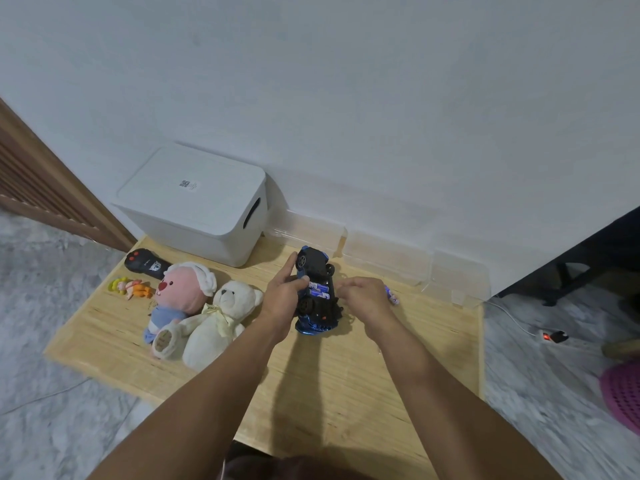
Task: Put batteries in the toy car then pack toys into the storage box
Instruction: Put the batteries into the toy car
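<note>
The closed white storage box [194,202] at upper left carries a small code label, too blurred to read. At frame centre the blue toy car [317,292] lies belly-up, batteries [318,290] showing. The left hand [284,296] grips its side, forefinger extended. The right hand [363,296], curled, holds a battery [391,294], mostly hidden.

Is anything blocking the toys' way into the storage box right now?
Yes: the storage box has its lid on, closed. The left hand holds the toy car upside down; nothing stands between them and the box.
</note>
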A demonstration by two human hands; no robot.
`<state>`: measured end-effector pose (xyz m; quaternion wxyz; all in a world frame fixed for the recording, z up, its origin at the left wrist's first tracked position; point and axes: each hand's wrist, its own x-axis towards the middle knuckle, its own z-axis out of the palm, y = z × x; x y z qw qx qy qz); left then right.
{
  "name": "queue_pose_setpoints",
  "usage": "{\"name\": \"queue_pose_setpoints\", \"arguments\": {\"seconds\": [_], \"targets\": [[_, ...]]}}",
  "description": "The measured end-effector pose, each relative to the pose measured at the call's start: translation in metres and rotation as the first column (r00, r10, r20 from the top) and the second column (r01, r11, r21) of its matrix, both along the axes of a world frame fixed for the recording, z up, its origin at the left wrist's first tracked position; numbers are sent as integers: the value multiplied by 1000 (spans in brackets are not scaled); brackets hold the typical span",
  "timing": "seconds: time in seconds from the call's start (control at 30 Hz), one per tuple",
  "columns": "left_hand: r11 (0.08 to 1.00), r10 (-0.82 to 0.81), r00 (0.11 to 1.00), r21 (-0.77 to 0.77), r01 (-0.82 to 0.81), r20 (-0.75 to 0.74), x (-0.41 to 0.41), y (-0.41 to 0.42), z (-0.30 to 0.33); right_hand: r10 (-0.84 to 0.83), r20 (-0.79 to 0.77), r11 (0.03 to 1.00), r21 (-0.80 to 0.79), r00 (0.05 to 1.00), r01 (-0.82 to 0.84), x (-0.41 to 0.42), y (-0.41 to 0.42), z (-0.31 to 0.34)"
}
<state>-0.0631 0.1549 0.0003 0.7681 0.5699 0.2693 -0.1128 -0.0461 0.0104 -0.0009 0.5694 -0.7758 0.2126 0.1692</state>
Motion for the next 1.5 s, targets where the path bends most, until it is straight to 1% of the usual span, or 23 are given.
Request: {"name": "queue_pose_setpoints", "arguments": {"seconds": [0.07, 0.13, 0.23, 0.33, 0.4, 0.47, 0.57, 0.67, 0.83, 0.97, 1.07, 1.17, 1.3, 1.4, 1.5], "targets": [[1000, 6, 1000, 8, -6, 18, 0, 0, -1, 7, -22, 1000, 16, 1000, -6, 2, 2, -1], [1000, 5, 1000, 7, -5, 26, -1, 0, 0, 26, 31, 999, -40, 999, -25, 3, 4, -3], [1000, -20, 1000, -17, 21, 21, -2, 1, 1, 119, 117, 987, -126, 986, -104, 2, 8, -2], [996, -30, 1000, -88, 30, -2, -2, 2, 1, 176, 149, 975, -161, 973, -152, 2, 8, 1], [989, -68, 998, -132, 67, -5, -1, 3, -1, 205, 168, 969, -171, 964, -176, 3, 7, 4], [981, -132, 991, -139, 134, 24, -2, 5, 0, 244, 183, 958, -199, 952, -207, 3, 5, 6], [978, -177, 983, -100, 182, 53, -2, 8, -1, 281, 179, 949, -198, 943, -245, 4, 5, 11], [977, -209, 976, -22, 211, 68, -3, 7, 2, 294, 151, 950, -154, 944, -271, 8, 7, 18], [955, -282, 955, 125, 270, 90, -6, 6, 3, 291, 40, 951, -124, 956, -285, 12, 11, 28], [912, -349, 931, 266, 312, 105, -8, 2, 8, 242, -58, 965, -91, 969, -246, 16, 12, 33], [888, -387, 911, 325, 327, 141, -11, -2, 12, 202, -92, 972, -102, 975, -211, 18, 14, 37], [883, -389, 908, 342, 320, 153, -14, -5, 11, 188, -121, 972, -122, 975, -202, 18, 14, 39], [886, -382, 917, 325, 330, 113, -15, -5, 8, 195, -138, 961, -173, 971, -218, 17, 14, 35], [918, -329, 941, 259, 301, 73, -13, 0, 3, 279, -96, 941, -172, 955, -292, 15, 10, 33], [943, -288, 956, 192, 273, 54, -10, 3, 0, 416, -2, 896, -173, 909, -410, 11, 4, 35]]}}
